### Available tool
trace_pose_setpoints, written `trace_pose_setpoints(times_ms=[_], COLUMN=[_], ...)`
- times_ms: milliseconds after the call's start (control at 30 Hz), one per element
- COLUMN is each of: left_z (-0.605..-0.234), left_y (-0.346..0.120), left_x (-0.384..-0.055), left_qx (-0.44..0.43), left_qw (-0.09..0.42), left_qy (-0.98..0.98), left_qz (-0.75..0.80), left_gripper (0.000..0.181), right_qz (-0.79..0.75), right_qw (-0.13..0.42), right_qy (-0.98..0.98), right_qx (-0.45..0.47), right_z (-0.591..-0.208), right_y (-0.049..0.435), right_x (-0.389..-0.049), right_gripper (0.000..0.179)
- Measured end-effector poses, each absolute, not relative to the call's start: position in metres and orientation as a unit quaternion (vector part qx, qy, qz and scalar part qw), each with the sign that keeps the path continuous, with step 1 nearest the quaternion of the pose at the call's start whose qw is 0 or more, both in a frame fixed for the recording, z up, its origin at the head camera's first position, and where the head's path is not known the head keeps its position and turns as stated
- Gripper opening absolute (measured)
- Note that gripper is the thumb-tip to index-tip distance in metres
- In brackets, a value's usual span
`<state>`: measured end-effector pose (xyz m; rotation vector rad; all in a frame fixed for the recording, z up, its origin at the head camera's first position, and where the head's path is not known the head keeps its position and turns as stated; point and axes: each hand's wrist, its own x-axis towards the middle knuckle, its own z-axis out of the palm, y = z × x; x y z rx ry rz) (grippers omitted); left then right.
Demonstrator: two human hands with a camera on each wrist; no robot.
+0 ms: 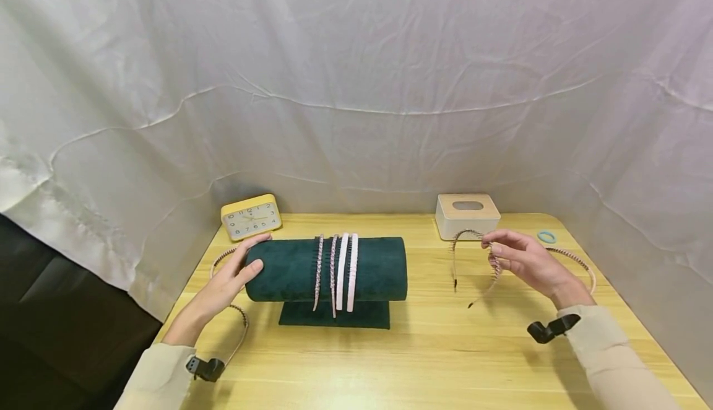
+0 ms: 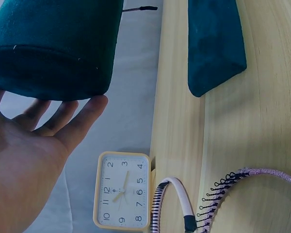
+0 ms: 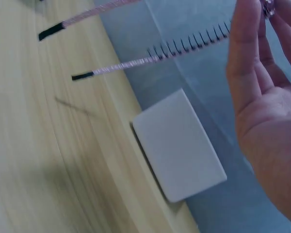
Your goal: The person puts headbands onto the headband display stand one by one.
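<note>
A dark green velvet cylinder stand [image 1: 384,270] bears several headbands across its middle, among them a pale pink headband [image 1: 353,274] and a thin braided headband [image 1: 319,274]. My left hand [image 1: 231,274] rests on the stand's left end, thumb at the front; in the left wrist view its fairly straight, spread fingers touch the rim. Over the table's right side, my right hand [image 1: 520,258] pinches a thin pink headband with dark teeth [image 3: 126,64] near its bend. That headband hangs in the air with both black-tipped ends pointing down. My fingers partly hide its top.
Beside my left arm lie more toothed headbands [image 2: 184,199]. Another headband [image 1: 582,264] lies past my right wrist, near a blue ring [image 1: 547,236]. At the back stand a yellow clock [image 1: 250,218] and a white tissue box with a wooden top [image 1: 468,221].
</note>
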<state>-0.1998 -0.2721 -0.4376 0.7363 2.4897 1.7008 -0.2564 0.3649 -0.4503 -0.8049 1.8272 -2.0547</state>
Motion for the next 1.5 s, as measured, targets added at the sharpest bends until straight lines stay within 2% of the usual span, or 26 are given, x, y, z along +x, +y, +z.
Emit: trace_pose_setpoints(times_ms=[167,667,1000,1500], left_z=[-0.439,-0.438,-0.437,-0.437], left_y=[-0.273,-0.273,-0.272,-0.272], left_x=[-0.200,-0.200,-0.200,-0.200], left_qx=[0.235,0.236,0.230,0.218], left_qw=[0.014,0.015,0.016,0.012], left_qy=[0.807,0.803,0.808,0.821], left_qz=[0.542,0.547,0.542,0.528], left_gripper=[0.054,0.054,0.055,0.054], right_qz=[-0.694,-0.692,-0.666,-0.656], right_qw=[0.106,0.057,0.052,0.060], right_qy=[0.662,0.664,0.696,0.701], right_qx=[-0.263,-0.278,-0.262,-0.272], right_z=[-0.442,-0.422,-0.410,-0.403], right_y=[0.348,0.296,0.264,0.221], right_x=[-0.250,-0.232,-0.220,-0.208], right_gripper=[0.038,0.033,0.026,0.027])
